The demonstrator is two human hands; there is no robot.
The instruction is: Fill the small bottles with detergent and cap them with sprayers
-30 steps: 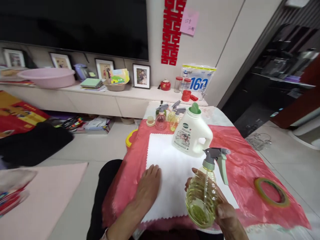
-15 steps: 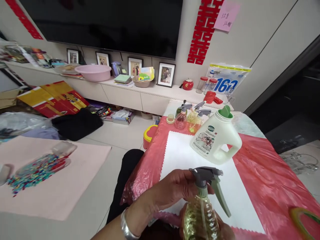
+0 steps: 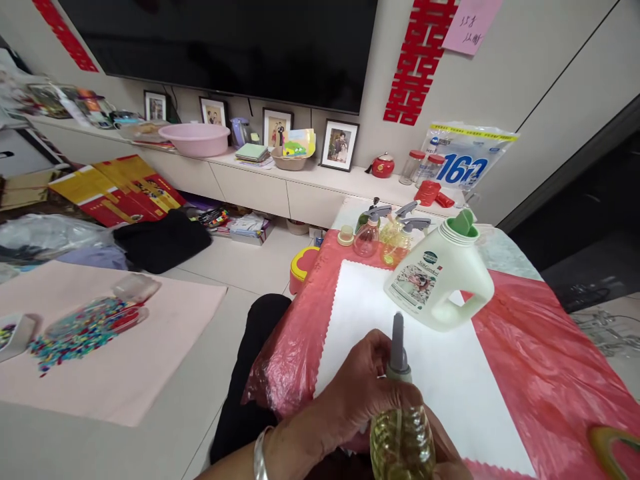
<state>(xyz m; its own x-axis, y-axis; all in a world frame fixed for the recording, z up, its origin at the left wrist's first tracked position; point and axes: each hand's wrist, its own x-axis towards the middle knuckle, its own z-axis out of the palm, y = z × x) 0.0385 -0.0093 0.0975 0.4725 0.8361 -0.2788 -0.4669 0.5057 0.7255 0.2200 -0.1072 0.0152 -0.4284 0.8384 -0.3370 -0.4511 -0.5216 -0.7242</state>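
A clear, yellowish spray bottle [image 3: 400,443] with a grey trigger head stands upright in front of me at the table's near edge. My left hand [image 3: 363,387], with a silver bangle on the wrist, is closed around the bottle's neck and collar just under the spray head. Lower down, my right hand [image 3: 445,450] grips the bottle's body from the right, its fingers partly hidden. The spray head points away from me, so its trigger is out of sight. A pale green detergent jug [image 3: 440,277] with a green spout stands beyond my hands on a white sheet [image 3: 350,300].
Several small spray bottles [image 3: 367,239] and a cap [image 3: 345,235] stand at the table's far left. Red plastic film [image 3: 540,347] covers the table; a tape roll [image 3: 615,447] lies at right. On the left, colourful beads [image 3: 80,333] are spread on a pink mat [image 3: 165,353].
The spray head has turned from pointing right to pointing away from me. My left hand has shifted with it around the neck. The view has moved slightly.
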